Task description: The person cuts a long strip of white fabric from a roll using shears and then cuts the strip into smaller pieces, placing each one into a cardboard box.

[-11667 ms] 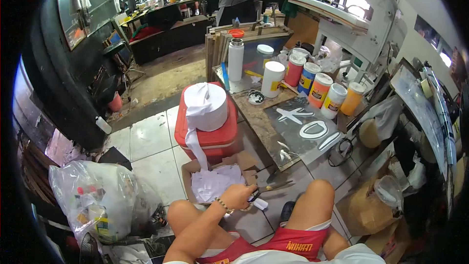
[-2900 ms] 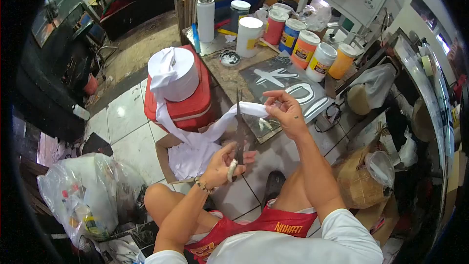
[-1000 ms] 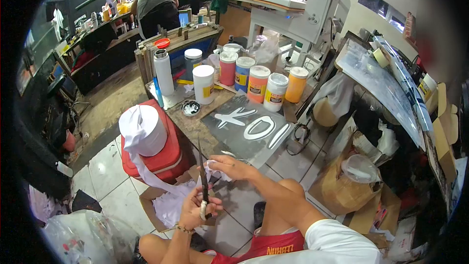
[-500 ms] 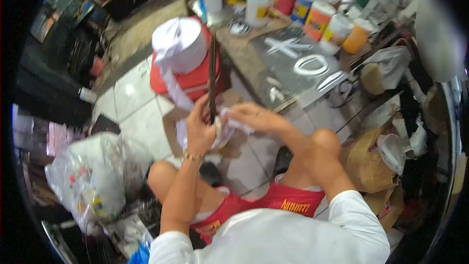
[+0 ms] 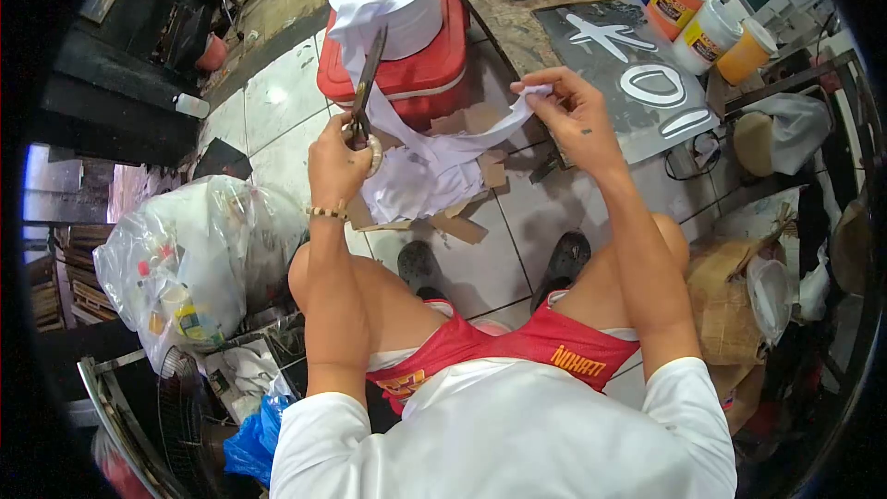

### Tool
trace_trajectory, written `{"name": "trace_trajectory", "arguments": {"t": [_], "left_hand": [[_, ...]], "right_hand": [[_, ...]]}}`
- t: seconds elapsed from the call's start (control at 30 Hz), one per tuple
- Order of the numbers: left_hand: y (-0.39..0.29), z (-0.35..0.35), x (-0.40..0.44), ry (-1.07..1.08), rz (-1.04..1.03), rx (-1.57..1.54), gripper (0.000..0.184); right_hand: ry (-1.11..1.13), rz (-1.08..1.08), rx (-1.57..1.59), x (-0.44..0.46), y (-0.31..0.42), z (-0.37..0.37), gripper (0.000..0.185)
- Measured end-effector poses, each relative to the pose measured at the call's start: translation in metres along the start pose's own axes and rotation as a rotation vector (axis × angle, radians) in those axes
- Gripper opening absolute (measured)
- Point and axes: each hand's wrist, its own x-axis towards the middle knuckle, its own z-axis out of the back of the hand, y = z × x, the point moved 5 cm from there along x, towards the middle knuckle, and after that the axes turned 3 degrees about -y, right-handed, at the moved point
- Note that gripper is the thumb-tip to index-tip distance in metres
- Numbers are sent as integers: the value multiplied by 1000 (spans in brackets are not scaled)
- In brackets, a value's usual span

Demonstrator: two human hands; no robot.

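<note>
My left hand [image 5: 338, 164] grips a pair of scissors [image 5: 369, 79] by the handles, its long dark blades pointing up and away. Pinched in my right hand [image 5: 575, 120] is the end of a white fabric strip [image 5: 480, 140]. The strip sags between my hands and runs back to a big white roll [image 5: 407, 9] on a red cooler [image 5: 397, 83]. Below it, a heap of white fabric pieces [image 5: 416, 183] fills an open cardboard box [image 5: 462, 225] on the tiles. The scissor blades overlap the hanging strip in view; whether they touch it I cannot tell.
A low table [image 5: 499, 9] at the right bears paint tubs [image 5: 677, 0] and a dark board [image 5: 610, 65] with white lettering. A clear plastic bag of bottles [image 5: 185, 268] sits at the left, near a fan [image 5: 189, 407]. Crumpled brown paper [image 5: 730, 296] lies at the right.
My hands were close together over the box; now they are wide apart. My right hand has moved right, drawing the strip out. The scissors have tilted, and the view has shifted.
</note>
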Motion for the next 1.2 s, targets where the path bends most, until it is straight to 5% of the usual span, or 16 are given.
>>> {"name": "trace_trajectory", "arguments": {"t": [0.07, 0.2, 0.27, 0.37, 0.53, 0.63, 0.67, 0.73, 0.93, 1.07, 1.2], "left_hand": [[-19, -12, -9, 209, 175, -934, 58], [-86, -44, -49, 762, -32, -1606, 86], [-120, -50, -81, 1162, -44, -1762, 92], [-131, -84, -119, 1369, 26, -1647, 103], [-132, -108, -121, 1319, 20, -1581, 88], [-122, -127, -104, 1285, 279, -1686, 80], [-124, -119, -102, 1284, 273, -1683, 80], [-133, -88, -88, 1014, -85, -1479, 78], [-126, -78, -86, 1040, -52, -1433, 84], [-128, -76, -90, 1013, -110, -1412, 84], [-126, -84, -96, 1047, -66, -1389, 84]], "right_hand": [[-133, 90, 8, 6, 3, 14, 19], [-185, 119, 111, 14, 5, 42, 21], [-242, 95, 202, 15, 8, 57, 24], [-290, 119, 189, 15, 8, 75, 23], [-199, 111, 296, 2, 19, 74, 22], [-92, 91, 352, -5, 21, 72, 23], [-31, 78, 364, -7, 23, 70, 24], [-38, 90, 422, -7, 25, 73, 30], [60, -62, 600, -7, 28, 74, 46], [185, -251, 400, -4, 11, 63, 56], [248, -250, 159, -6, 5, 48, 36]]}}
